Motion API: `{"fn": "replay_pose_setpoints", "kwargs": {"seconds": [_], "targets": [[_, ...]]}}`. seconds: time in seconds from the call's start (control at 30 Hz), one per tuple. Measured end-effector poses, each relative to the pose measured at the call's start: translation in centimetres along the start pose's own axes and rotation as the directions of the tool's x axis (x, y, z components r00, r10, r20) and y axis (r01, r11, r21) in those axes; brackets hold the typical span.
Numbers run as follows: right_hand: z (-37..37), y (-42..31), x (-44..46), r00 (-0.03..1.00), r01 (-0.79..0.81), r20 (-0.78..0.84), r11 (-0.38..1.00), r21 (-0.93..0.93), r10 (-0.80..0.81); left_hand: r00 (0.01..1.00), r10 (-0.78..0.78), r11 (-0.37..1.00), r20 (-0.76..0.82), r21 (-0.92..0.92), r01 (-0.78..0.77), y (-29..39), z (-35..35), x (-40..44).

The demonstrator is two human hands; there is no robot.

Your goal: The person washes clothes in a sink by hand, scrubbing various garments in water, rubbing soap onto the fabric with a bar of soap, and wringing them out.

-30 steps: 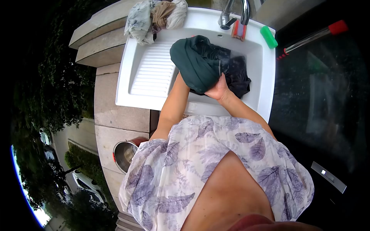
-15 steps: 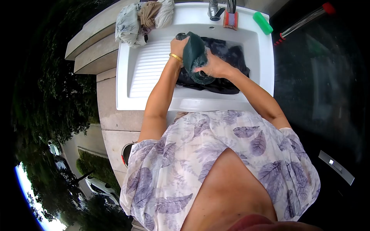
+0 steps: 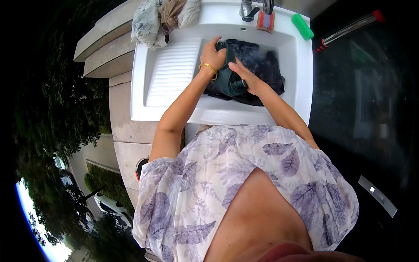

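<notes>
In the head view, a wet dark green cloth (image 3: 227, 77) is bunched between my two hands over the sink basin. My left hand (image 3: 213, 56), with a gold bangle at its wrist, is closed on the upper left part of the cloth. On the other side, my right hand (image 3: 246, 77) grips its right edge, the thumb lying on top. Dark, soaked fabric (image 3: 268, 72) lies in water beneath and to the right of the green cloth. Some of my fingers are hidden behind the cloth.
The white sink (image 3: 304, 74) has a ribbed washboard (image 3: 170, 76) on its left. Light-coloured clothes (image 3: 146, 24) are heaped on the back left corner. Along the back rim are a faucet (image 3: 247, 12), a red-edged block (image 3: 266, 21) and a green cylinder (image 3: 302, 27).
Both hands and the green cloth have moved down and slightly right, nearer the dark fabric. The raised upper end of the cloth is now lower and more gathered.
</notes>
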State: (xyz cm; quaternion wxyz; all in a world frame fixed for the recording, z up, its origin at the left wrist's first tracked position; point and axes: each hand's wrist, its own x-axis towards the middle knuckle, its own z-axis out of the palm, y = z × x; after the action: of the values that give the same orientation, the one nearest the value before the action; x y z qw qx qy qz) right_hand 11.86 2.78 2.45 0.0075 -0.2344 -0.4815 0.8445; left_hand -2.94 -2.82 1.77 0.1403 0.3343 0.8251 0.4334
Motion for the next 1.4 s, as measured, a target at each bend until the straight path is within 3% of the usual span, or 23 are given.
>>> {"fn": "replay_pose_setpoints", "kwargs": {"seconds": [0.07, 0.13, 0.2, 0.23, 0.27, 0.33, 0.47, 0.53, 0.6, 0.67, 0.7, 0.73, 0.83, 0.9, 0.93, 0.97, 1.07, 1.17, 1.23, 1.27, 1.3, 1.37, 1.4], "targets": [[1.0, -1.1, -0.3, 0.996, -0.013, -0.086, 1.0, -0.024, 0.011, 0.999, 0.041, 0.995, 0.031, 0.091, -0.043, 2.1, -0.6, -0.5], [0.1, -0.9, 0.2, 0.983, -0.182, 0.082, 0.95, 0.255, 0.166, 0.983, 0.159, 0.963, 0.092, 0.207, -0.175, 2.6, -1.2, 0.0], [-0.9, -0.4, 0.4, 0.945, -0.317, 0.235, 0.817, 0.482, 0.228, 0.891, -0.126, 0.933, 0.435, -0.252, 0.256, 2.5, -2.6, 1.3], [-1.1, -0.4, 0.1, 0.941, -0.325, 0.271, 0.769, 0.55, 0.204, 0.76, -0.176, 0.774, 0.625, -0.389, 0.499, 2.8, -3.6, 1.6], [-1.1, -0.6, -0.4, 0.936, -0.334, 0.306, 0.717, 0.612, 0.175, 0.715, -0.071, 0.608, 0.695, -0.539, 0.583, 2.3, -4.4, 2.2], [-1.1, -0.7, -0.5, 0.93, -0.358, 0.33, 0.597, 0.718, 0.161, 0.694, 0.063, 0.485, 0.717, -0.63, 0.606, 1.5, -5.6, 3.1], [-0.2, 1.6, 0.1, 0.97, -0.097, 0.231, 0.766, 0.635, -0.069, 0.715, 0.204, 0.045, 0.669, -0.736, 0.676, -0.1, -4.1, 2.5], [1.4, 1.6, -0.1, 0.958, 0.069, 0.2, 0.843, 0.533, -0.204, 0.719, 0.303, -0.089, 0.626, -0.732, 0.675, 0.2, -2.3, 0.7], [1.9, 0.3, -0.7, 0.888, -0.335, 0.443, 0.485, 0.808, -0.124, 0.725, 0.433, -0.221, 0.535, -0.717, 0.661, 1.2, -0.6, -0.5], [3.8, -1.4, -1.6, 0.974, -0.02, 0.184, 0.757, 0.654, -0.133, 0.769, 0.522, -0.424, 0.368, -0.67, 0.609, 1.9, 0.3, -0.4], [4.1, -1.8, -1.7, 0.982, 0.023, 0.129, 0.761, 0.648, -0.14, 0.791, 0.546, -0.522, 0.275, -0.627, 0.578, 2.0, 0.5, -0.3], [4.4, -2.1, -1.9, 0.986, 0.067, 0.073, 0.767, 0.638, -0.147, 0.796, 0.558, -0.527, 0.237, -0.639, 0.56, 1.7, 0.5, 0.2], [3.1, -2.6, -0.8, 0.984, -0.088, 0.144, 0.415, 0.905, -0.106, 0.911, 0.222, -0.448, 0.347, -0.794, 0.411, 0.5, -0.7, 0.9], [1.6, -2.3, 0.2, 0.978, -0.164, 0.18, 0.143, 0.976, -0.107, 0.935, 0.121, -0.36, 0.335, -0.862, 0.355, 2.6, -1.8, -0.7], [1.7, -3.0, 0.1, 0.99, -0.12, 0.128, 0.122, 0.985, -0.057, 0.947, 0.044, -0.295, 0.319, -0.901, 0.317, 3.7, -1.8, -1.2], [1.5, -2.8, 0.1, 0.99, -0.11, 0.12, 0.135, 0.985, -0.073, 0.954, -0.033, -0.226, 0.298, -0.932, 0.283, 4.2, -1.6, -1.6], [1.8, -2.6, -0.1, 0.985, -0.08, 0.11, 0.212, 0.974, -0.133, 0.98, 0.03, -0.02, 0.194, -0.981, 0.195, 3.9, -0.8, -1.7], [2.9, -3.0, -0.5, 1.0, 0.03, -0.03, 0.301, 0.953, -0.004, 0.992, 0.085, 0.125, 0.097, -0.988, 0.086, 3.8, -1.1, -1.7], [0.9, -0.7, 0.3, 0.995, -0.005, 0.048, 0.448, 0.894, -0.084, 0.996, 0.072, 0.276, 0.054, -0.961, 0.033, 4.3, -1.5, -1.2], [0.5, -0.8, 0.1, 0.997, -0.003, 0.042, 0.547, 0.837, -0.06, 0.987, -0.155, 0.303, 0.034, -0.95, 0.08, 5.9, -2.1, -1.5], [0.2, -0.9, -0.1, 0.999, -0.003, 0.034, 0.641, 0.768, -0.035, 0.986, -0.169, 0.386, -0.003, -0.92, 0.063, 5.6, -2.1, -1.4], [1.2, -3.3, -2.4, 0.999, -0.008, 0.04, 0.657, 0.754, -0.033, 0.978, -0.191, 0.54, -0.079, -0.841, 0.037, 4.9, -2.4, -1.1], [1.2, -3.6, -2.8, 0.995, -0.031, 0.086, 0.664, 0.748, -0.051, 0.975, -0.208, 0.487, -0.077, -0.872, 0.035, 4.9, -2.5, -1.2]]}}
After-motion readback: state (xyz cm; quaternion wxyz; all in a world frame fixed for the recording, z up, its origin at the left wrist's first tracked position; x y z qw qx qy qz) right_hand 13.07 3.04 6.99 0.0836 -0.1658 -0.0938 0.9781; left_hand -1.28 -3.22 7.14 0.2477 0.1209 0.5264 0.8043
